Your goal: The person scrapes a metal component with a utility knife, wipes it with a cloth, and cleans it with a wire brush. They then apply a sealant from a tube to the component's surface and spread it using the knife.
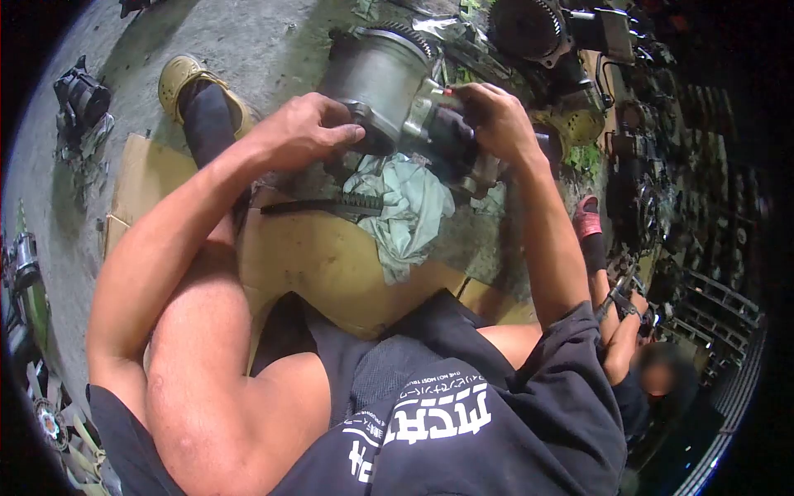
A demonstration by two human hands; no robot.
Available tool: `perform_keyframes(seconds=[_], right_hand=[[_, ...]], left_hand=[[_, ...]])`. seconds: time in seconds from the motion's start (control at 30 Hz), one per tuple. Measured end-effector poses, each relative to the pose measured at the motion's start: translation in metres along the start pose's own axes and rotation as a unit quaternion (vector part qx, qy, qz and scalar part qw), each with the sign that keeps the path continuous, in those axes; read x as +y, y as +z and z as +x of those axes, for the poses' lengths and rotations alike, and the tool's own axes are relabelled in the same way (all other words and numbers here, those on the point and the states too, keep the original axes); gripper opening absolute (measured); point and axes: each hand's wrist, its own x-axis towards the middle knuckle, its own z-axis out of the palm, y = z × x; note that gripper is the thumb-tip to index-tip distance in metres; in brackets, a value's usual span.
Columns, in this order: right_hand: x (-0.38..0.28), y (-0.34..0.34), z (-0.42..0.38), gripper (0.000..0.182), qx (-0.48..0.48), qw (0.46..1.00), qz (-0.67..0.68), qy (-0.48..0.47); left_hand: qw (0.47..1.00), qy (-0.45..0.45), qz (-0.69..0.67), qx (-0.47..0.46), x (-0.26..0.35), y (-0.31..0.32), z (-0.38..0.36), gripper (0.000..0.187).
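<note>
We're flanked left, right and ahead!

Straight before us, the grey cylindrical metal housing point(370, 73); just right of it, the dark metal assembly point(451, 136). Nearer us, the crumpled pale cloth point(407, 207) lies partly on the flat brown cardboard sheet point(306, 260), the long black ridged tool point(310, 207) reaching its edge from the left! Far left, the dark angular metal part point(83, 95) sits on the grey concrete floor point(136, 91).
</note>
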Motion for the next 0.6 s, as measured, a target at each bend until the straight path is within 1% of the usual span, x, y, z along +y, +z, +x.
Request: perform_keyframes(seconds=[0.03, 0.07, 0.13, 0.17, 0.2, 0.27, 0.3, 0.37, 0.4, 0.47, 0.5, 0.57, 0.6], right_hand=[[-0.002, 0.003, 0.001, 0.051, 0.046, 0.999, 0.0, 0.02], [-0.001, 0.002, -0.002, 0.051, 0.045, 0.999, -0.001, 0.022], [-0.001, 0.001, 0.001, 0.053, -0.003, 0.997, 0.07, -0.015], [-0.005, -0.001, 0.0, 0.053, -0.017, 0.998, 0.058, -0.011], [-0.005, 0.0, 0.001, 0.053, -0.017, 0.998, 0.059, -0.011], [-0.004, 0.0, 0.001, 0.055, 0.015, 0.998, 0.042, 0.039], [-0.004, -0.002, 0.0, 0.055, 0.014, 0.998, 0.042, 0.039], [-0.01, -0.005, 0.001, 0.053, -0.03, 0.997, 0.069, -0.024], [-0.01, -0.003, 0.002, 0.053, -0.03, 0.997, 0.069, -0.024], [-0.008, -0.003, 0.003, 0.048, 0.031, 0.999, 0.029, 0.008], [-0.008, -0.005, 0.001, 0.048, 0.031, 0.999, 0.028, 0.008], [-0.014, -0.009, 0.002, 0.044, -0.059, 0.994, 0.094, 0.012], [-0.012, -0.007, 0.002, 0.044, -0.059, 0.994, 0.095, 0.012]], left_hand=[[1.0, -0.008, -0.025, -0.012, 0.001, 0.0, 0.001, 0.04], [1.0, -0.007, -0.026, -0.014, 0.001, 0.002, 0.002, 0.04], [1.0, -0.001, 0.001, -0.004, -0.001, 0.001, 0.002, 0.041], [1.0, -0.002, 0.001, -0.004, -0.001, 0.0, 0.001, 0.041], [1.0, -0.005, 0.009, -0.001, 0.0, 0.0, 0.001, 0.041], [1.0, -0.008, 0.015, -0.002, 0.0, 0.001, 0.002, 0.041], [1.0, 0.005, 0.023, 0.007, -0.001, 0.001, 0.002, 0.04], [0.999, 0.016, 0.032, 0.018, -0.002, 0.0, 0.002, 0.039], [1.0, 0.008, 0.012, 0.01, -0.002, 0.0, 0.001, 0.04], [1.0, 0.003, -0.009, 0.0, -0.001, 0.001, 0.003, 0.04], [1.0, 0.001, -0.006, -0.001, -0.001, 0.001, 0.003, 0.04], [1.0, -0.002, -0.001, 0.001, -0.002, -0.001, 0.002, 0.04], [1.0, 0.0, 0.006, 0.003, -0.002, -0.001, 0.002, 0.04]])
